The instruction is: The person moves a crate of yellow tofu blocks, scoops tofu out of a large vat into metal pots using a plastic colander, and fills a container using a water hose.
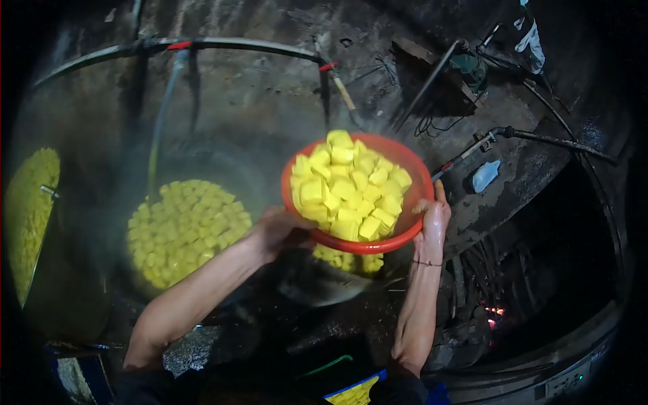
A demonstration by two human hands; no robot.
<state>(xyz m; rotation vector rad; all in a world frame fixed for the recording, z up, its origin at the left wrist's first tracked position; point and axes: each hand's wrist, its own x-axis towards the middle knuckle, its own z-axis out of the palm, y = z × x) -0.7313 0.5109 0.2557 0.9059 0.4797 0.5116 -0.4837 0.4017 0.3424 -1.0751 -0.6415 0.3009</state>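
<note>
Both my hands hold up a red plastic basin point(414, 169) heaped with yellow blocks point(351, 185), which look like tofu pieces. My left hand point(280, 231) grips its lower left rim; the fingers are partly hidden by the basin. On the right rim, my right hand point(434, 217) has its thumb over the edge and its fingers behind the wall. Right under the basin, more yellow pieces point(347, 259) show in a vessel point(324, 289) that is partly covered. Left of my left forearm, a round vat of yellow blocks point(185, 229) gives off steam.
Pipes with red-handled valves point(179, 46) run along the back, and a hose point(159, 128) drops into the left vat. At far left stands another container of yellow pieces point(32, 209). Glowing embers point(495, 316) burn low on the right. A pale cloth-like scrap point(486, 175) lies on the ledge.
</note>
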